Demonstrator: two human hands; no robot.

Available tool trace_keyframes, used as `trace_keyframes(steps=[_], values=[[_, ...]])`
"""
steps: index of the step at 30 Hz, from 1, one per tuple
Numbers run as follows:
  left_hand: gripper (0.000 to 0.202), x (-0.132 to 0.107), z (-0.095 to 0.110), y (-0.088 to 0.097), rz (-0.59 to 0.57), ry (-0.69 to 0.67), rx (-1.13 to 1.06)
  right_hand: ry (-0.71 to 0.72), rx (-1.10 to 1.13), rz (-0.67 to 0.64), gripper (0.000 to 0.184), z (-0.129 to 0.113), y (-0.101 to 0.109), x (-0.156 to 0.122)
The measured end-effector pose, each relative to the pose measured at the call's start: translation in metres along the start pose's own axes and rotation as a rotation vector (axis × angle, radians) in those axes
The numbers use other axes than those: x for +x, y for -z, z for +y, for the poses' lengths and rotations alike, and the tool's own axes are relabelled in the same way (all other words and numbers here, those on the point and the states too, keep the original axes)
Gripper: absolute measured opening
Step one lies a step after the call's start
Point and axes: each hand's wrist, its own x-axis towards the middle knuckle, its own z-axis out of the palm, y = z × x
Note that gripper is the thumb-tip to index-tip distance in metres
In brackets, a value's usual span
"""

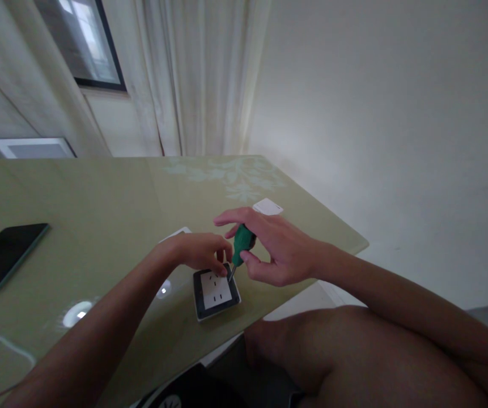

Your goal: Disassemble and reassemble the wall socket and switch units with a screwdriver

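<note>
On the table lies a wall socket [217, 293] with a white slotted face, a dark surround and a white edge beneath. My left hand [204, 253] is closed at its far side, the thumb pressing near the far corner and the other fingers curled and partly hidden. In my right hand [281, 253] is a screwdriver [242, 243] with a green handle, tilted, pinched by thumb and fingers. Its metal shaft points down to the dark surround at the far right part of the socket, close to my left thumb. Any screw under the tip is too small to see.
Beyond my right hand lies a flat white piece [268, 206]. Another pale flat thing [176, 233] is partly behind my left wrist. A phone [8, 255] and a white cable [3, 340] are at the left. The table edge [269, 314] runs close to my leg.
</note>
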Motion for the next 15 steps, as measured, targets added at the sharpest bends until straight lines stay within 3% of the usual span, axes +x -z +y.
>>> trace_keyframes(steps=[4, 10, 15], values=[[0.022, 0.0027, -0.004, -0.0019, 0.021, -0.02, 0.009, 0.033, -0.045, 0.023, 0.041, 0.0034, -0.0058, 0.0013], [0.018, 0.0026, -0.0013, -0.0003, -0.007, -0.048, -0.005, -0.036, -0.16, 0.176, 0.036, 0.0049, -0.0054, 0.0004], [0.019, -0.0042, 0.0012, 0.0022, 0.039, 0.005, 0.022, -0.06, -0.166, 0.183, 0.018, 0.0014, -0.0015, -0.0002]])
